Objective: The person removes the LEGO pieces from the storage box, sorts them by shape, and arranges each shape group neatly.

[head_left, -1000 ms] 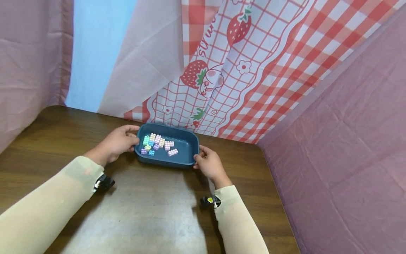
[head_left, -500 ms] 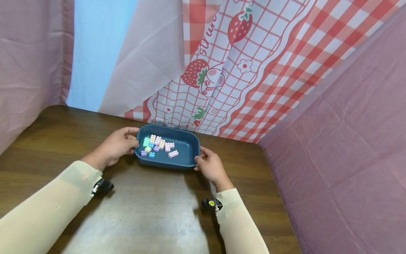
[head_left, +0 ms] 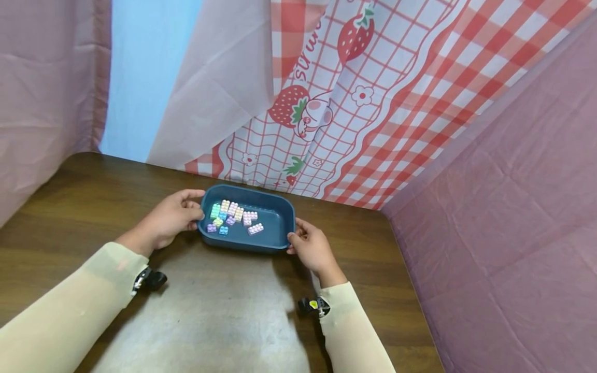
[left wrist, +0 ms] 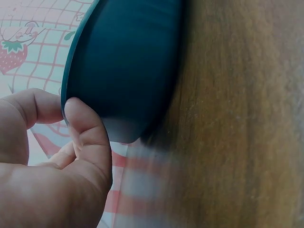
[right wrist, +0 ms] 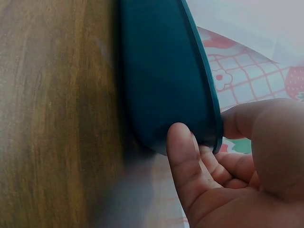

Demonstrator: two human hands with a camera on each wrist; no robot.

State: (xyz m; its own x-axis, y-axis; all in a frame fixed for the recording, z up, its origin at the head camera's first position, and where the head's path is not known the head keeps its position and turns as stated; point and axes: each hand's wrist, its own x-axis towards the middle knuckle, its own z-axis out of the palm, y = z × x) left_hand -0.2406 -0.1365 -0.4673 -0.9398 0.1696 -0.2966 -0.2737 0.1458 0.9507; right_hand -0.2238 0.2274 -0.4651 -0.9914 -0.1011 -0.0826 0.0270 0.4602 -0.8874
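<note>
A dark blue, round-cornered plastic bin (head_left: pixel 275 228) lies toward the back of the wooden table in the head view. Several pastel toy bricks (head_left: pixel 225 215) are inside, mostly gathered at its left end. My left hand (head_left: pixel 173 215) pinches the bin's left end, thumb and fingers at the rim. At the opposite end, my right hand (head_left: pixel 313 247) grips the rim in the same way. The left wrist view has the left thumb (left wrist: pixel 88 123) against the bin's outer wall (left wrist: pixel 123 61). In the right wrist view the right thumb (right wrist: pixel 183 147) presses the outside, with fingers at the rim.
Wooden table (head_left: pixel 200 305) stretches in front of the bin. A strawberry-print checked cloth (head_left: pixel 322 129) hangs right behind it. Pink fabric (head_left: pixel 489 233) walls the right side, and more pinkish cloth (head_left: pixel 42 93) hangs at the left.
The bin, held at both ends, has shifted very slightly toward the front and right in the head view, partly with the view itself. Both hands keep their hold; the bricks stay put inside.
</note>
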